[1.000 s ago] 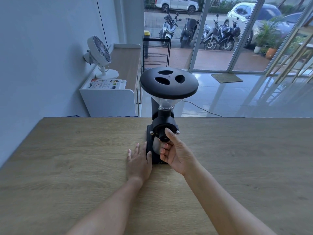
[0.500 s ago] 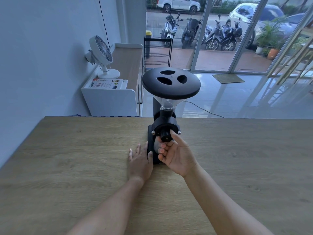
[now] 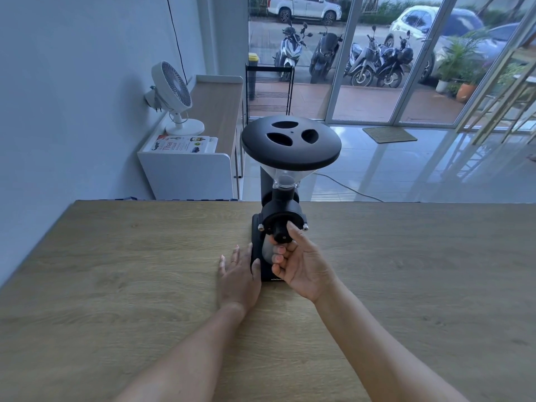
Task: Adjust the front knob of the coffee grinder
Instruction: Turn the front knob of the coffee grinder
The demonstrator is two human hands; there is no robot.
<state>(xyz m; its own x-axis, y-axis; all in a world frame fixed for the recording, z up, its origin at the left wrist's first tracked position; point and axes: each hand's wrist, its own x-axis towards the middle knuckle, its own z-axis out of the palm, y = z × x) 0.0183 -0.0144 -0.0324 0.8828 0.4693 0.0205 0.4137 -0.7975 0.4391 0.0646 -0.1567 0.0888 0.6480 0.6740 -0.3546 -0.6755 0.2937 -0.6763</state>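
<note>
A black coffee grinder (image 3: 290, 146) with a wide round lid and clear funnel hopper stands near the far edge of the wooden table (image 3: 116, 271). Its small black front knob (image 3: 280, 232) faces me. My right hand (image 3: 301, 262) pinches the knob between thumb and forefinger, palm turned toward me, the other fingers curled below it over a metal cup. My left hand (image 3: 239, 275) lies flat on the table with fingers spread, thumb touching the grinder's base on its left side.
A low white cabinet (image 3: 185, 172) with a white fan (image 3: 174, 97) and a book stands behind the table at the left. A black wire rack (image 3: 269, 88) and glass doors are beyond. A cable (image 3: 348, 188) runs across the tiled floor.
My right thumb has shifted from the knob's right side down, then back up onto it, as the hand works around the knob. My left hand has stayed flat beside the base.
</note>
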